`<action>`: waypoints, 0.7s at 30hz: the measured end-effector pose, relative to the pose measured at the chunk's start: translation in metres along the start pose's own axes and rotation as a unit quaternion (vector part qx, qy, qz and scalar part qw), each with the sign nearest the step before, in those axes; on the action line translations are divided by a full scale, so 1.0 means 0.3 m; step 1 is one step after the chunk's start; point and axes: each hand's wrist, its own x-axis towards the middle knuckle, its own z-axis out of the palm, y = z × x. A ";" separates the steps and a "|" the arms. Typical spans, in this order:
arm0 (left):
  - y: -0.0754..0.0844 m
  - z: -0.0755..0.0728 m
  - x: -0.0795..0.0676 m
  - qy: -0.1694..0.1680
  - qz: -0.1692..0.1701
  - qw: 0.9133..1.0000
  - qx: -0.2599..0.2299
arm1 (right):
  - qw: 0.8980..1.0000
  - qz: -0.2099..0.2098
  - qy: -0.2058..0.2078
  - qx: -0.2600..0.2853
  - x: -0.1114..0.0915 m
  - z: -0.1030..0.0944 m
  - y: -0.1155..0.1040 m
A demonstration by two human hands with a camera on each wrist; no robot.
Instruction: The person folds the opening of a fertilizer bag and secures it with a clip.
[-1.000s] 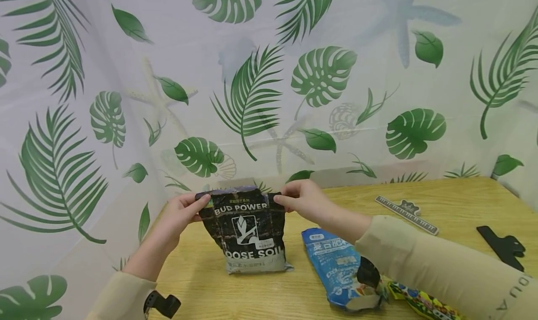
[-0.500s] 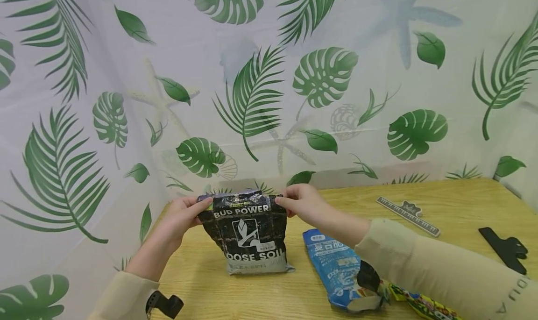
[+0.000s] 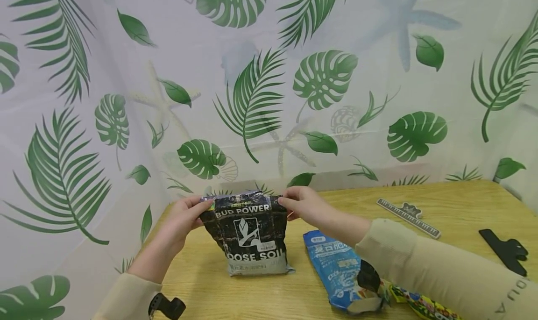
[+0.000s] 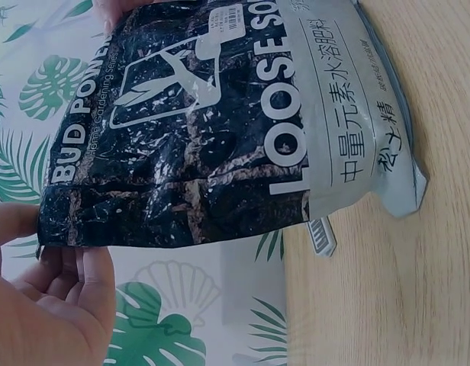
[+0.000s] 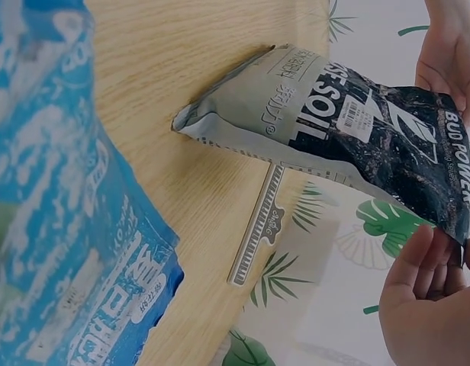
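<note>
1. Black-and-grey printed plastic pouch (image 3: pixel 252 233) stands upright before you, marked LOOSE SOIL. Put it at the dial's centre, with 12 pointing away from you.
2. Your left hand (image 3: pixel 180 217) is clamped on its top corner at 10 o'clock, thumb in front and fingers curled behind. A pinch there probably suits the thin film better than the bulkier body would.
3. Your right hand (image 3: pixel 300 203) mirrors it at the 2 o'clock corner. Your hands are apart, with the top edge between them; gripping both ends likely spreads that edge and stops the pouch leaning.
4. Its pale grey base appears to rest on the yellow wood-grain table (image 3: pixel 269 296), so the table probably takes most of the weight and your fingers only steady the top.
5. At 4 o'clock, just beside it, a blue printed plastic pouch (image 3: pixel 332 264) lies flat, partly under your right forearm; you are not gripping it.
6. Beyond that, also towards 4, a yellow-and-green patterned packet (image 3: pixel 433 305) is half hidden by your sleeve.
7. Near 3 o'clock lie a long grey-and-white bar clip (image 3: pixel 407 217) and, farther out, a black bar clip (image 3: pixel 502 250), both well apart from your hands, leaving them room.
8. At 12, a white leaf-print curtain (image 3: pixel 269 96) hangs behind the table.
</note>
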 end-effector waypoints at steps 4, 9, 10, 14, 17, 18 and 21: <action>-0.002 0.005 0.003 0.002 0.004 1.000 -0.008 | 1.000 -0.006 -0.008 0.002 -0.003 -0.001 0.006; -0.002 0.009 0.005 0.013 0.019 0.999 -0.025 | 1.000 -0.013 -0.006 0.002 0.002 -0.001 0.011; -0.002 0.009 0.005 0.016 0.023 0.999 -0.032 | 1.000 -0.013 -0.005 0.005 0.003 -0.001 0.010; -0.003 0.010 0.005 0.020 0.042 0.998 -0.049 | 1.000 -0.018 -0.003 0.007 0.006 -0.004 0.008; -0.007 0.013 0.002 0.024 0.042 0.998 -0.039 | 1.000 -0.024 -0.001 0.007 0.005 -0.004 0.010; -0.009 0.015 0.001 0.024 0.039 0.998 -0.036 | 1.000 -0.023 0.000 0.008 0.004 -0.003 0.012; -0.016 0.016 -0.002 0.024 0.028 0.999 -0.026 | 1.000 -0.017 0.005 0.012 0.004 0.001 0.018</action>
